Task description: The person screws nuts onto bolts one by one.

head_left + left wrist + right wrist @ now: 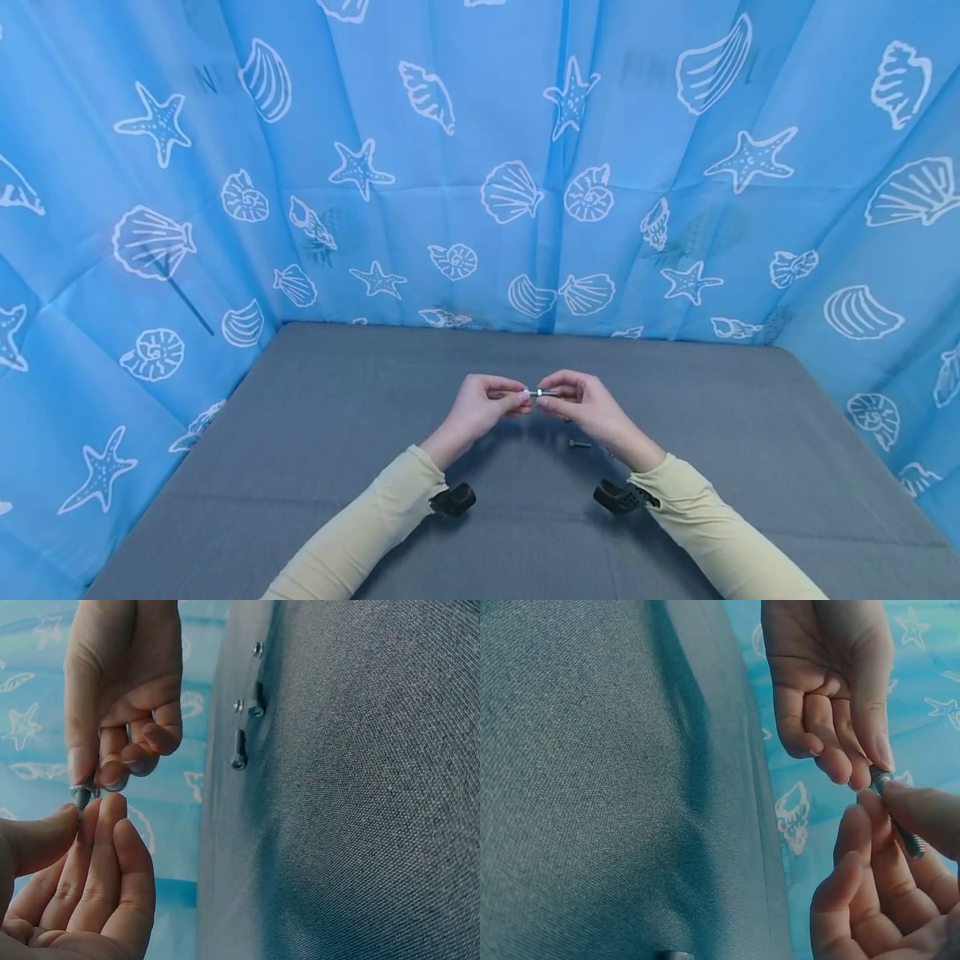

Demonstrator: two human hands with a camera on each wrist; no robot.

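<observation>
Both hands meet over the table around one metal bolt (pixel 551 392). My left hand (pixel 480 410) pinches its head end between thumb and fingertips. From the other side, my right hand (pixel 588 408) pinches the bolt with thumb and index finger, close to a small nut (pixel 538 392) on the shank. In the right wrist view the threaded end (pixel 913 844) sticks out past the right thumb. The left wrist view shows a short stretch of the bolt (pixel 81 796) between the two hands' fingertips; the rest is hidden by fingers.
Two more bolts, one nearer (pixel 238 751) and one farther (pixel 256 703), lie on the grey cloth-covered table (pixel 360 358). Two small nuts (pixel 258 649) lie near them. Black wrist devices (pixel 453 500) hang at both sleeves. A blue shell-print curtain (pixel 465 208) surrounds the table.
</observation>
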